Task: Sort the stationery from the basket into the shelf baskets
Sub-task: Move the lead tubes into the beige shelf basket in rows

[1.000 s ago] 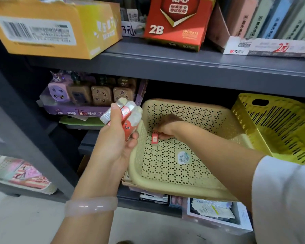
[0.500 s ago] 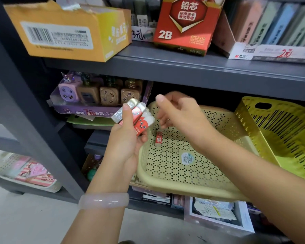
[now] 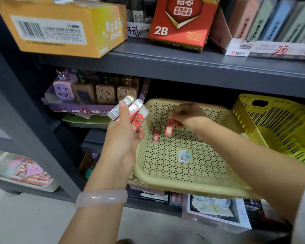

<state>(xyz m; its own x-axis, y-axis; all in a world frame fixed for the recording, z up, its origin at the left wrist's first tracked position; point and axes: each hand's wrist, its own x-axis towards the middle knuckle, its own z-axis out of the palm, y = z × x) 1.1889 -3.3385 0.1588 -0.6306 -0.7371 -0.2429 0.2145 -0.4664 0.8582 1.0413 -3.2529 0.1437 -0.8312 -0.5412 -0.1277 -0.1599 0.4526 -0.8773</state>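
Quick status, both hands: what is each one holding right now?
Left hand: grips a bunch of erasers.
Right hand: pinches one red eraser over the beige basket.

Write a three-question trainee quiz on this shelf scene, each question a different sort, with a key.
1. True or false: the right hand holds nothing.
2. How many erasers does the left hand grip? A) one B) three C) five
3. Fill in: one red eraser already lies in the ____ perforated basket.

Key: 1 false, it pinches a red eraser in its grasp; 2 B; 3 beige.
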